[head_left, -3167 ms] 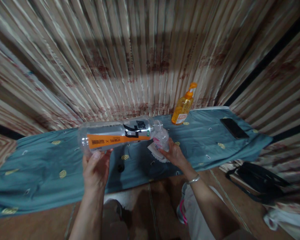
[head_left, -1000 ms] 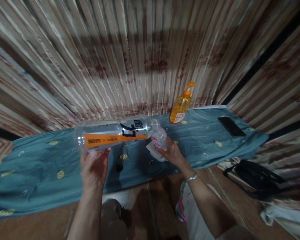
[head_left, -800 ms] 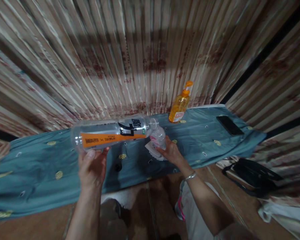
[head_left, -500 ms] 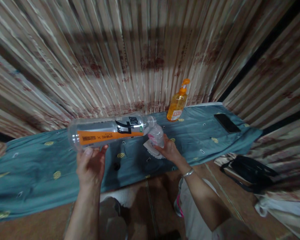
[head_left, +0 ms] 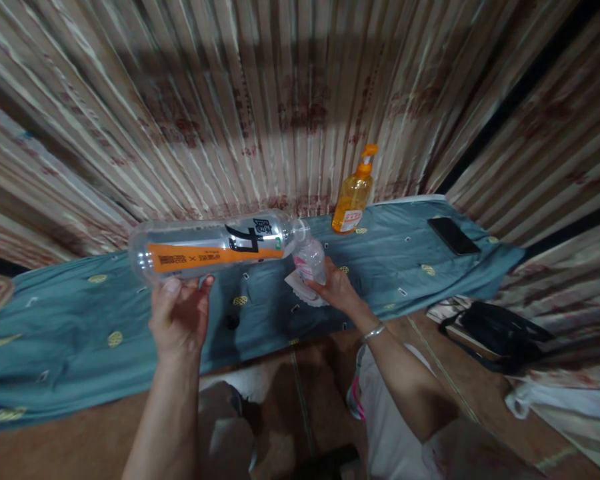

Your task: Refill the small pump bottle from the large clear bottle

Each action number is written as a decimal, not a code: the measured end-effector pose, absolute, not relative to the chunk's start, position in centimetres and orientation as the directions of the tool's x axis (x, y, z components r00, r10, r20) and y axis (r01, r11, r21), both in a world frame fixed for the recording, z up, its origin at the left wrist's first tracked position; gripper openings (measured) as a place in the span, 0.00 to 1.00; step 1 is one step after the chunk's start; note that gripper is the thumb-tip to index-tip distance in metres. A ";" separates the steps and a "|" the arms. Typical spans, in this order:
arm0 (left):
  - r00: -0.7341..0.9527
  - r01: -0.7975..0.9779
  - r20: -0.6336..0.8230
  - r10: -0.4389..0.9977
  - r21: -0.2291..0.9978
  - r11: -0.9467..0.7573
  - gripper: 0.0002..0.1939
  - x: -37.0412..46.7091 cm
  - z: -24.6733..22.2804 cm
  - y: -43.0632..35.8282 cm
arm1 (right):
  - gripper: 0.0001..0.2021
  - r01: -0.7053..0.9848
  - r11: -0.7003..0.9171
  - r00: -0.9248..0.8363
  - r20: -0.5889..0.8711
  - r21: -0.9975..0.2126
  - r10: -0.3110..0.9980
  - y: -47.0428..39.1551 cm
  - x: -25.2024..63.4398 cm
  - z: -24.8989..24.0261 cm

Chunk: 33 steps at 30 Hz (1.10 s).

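My left hand (head_left: 180, 313) is closed around the base end of a large clear plastic bottle (head_left: 215, 247) with an orange and silver label. That bottle lies nearly level in the air, its neck pointing right. At its mouth is the top of a small clear bottle (head_left: 310, 259) with pink print, which my right hand (head_left: 337, 287) grips from the right. Whether the two mouths touch, I cannot tell, nor can I make out liquid in the large bottle. Beneath the small bottle lies a whitish scallop-edged pad (head_left: 300, 290) on the teal cloth (head_left: 270, 320).
An orange pump bottle (head_left: 353, 200) stands at the back of the cloth. Farther right lies a black phone (head_left: 453, 236). A small dark round thing (head_left: 233, 322) sits near the front. On the floor at right is a black bag (head_left: 505, 333). A pleated curtain (head_left: 300, 100) hangs behind.
The large bottle's base end has risen slightly in the view. Both hands keep their holds, and the whole scene has shifted a little upward with the camera.
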State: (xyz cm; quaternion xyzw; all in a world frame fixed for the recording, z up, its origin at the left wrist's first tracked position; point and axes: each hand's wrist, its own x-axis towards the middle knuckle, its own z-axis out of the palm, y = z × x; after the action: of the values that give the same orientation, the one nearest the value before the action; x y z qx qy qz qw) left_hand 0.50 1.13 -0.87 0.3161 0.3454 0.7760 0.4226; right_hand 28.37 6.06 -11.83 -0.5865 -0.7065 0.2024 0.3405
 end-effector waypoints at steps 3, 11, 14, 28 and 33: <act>-0.458 -0.464 0.182 0.870 0.786 -0.409 0.15 0.7 -0.8 1.2 | 0.26 0.694 0.226 -0.079 0.240 -0.683 0.967 6.0 28.4 -11.8; -0.414 -0.445 0.215 0.884 0.800 -0.403 0.14 0.6 -0.9 1.3 | 0.26 0.709 0.219 -0.076 0.235 -0.670 0.969 5.9 28.5 -11.6; -0.431 -0.447 0.191 0.882 0.804 -0.393 0.15 0.7 -0.8 1.3 | 0.25 0.718 0.207 -0.085 0.211 -0.665 0.974 5.9 28.5 -11.2; -0.465 -0.473 0.163 0.870 0.785 -0.399 0.16 0.8 -0.8 1.4 | 0.27 0.701 0.248 -0.106 0.246 -0.669 0.963 6.0 28.6 -11.4; -0.466 -0.466 0.159 0.870 0.792 -0.394 0.17 0.9 -0.4 1.4 | 0.28 0.716 0.218 -0.093 0.219 -0.663 0.971 5.8 28.4 -11.0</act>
State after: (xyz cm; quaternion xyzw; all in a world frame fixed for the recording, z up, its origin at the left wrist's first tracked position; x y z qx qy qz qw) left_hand 0.89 1.41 -0.43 0.2910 0.3476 0.7826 0.4267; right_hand 28.35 5.82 -11.01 -0.5926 -0.7119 0.1995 0.3198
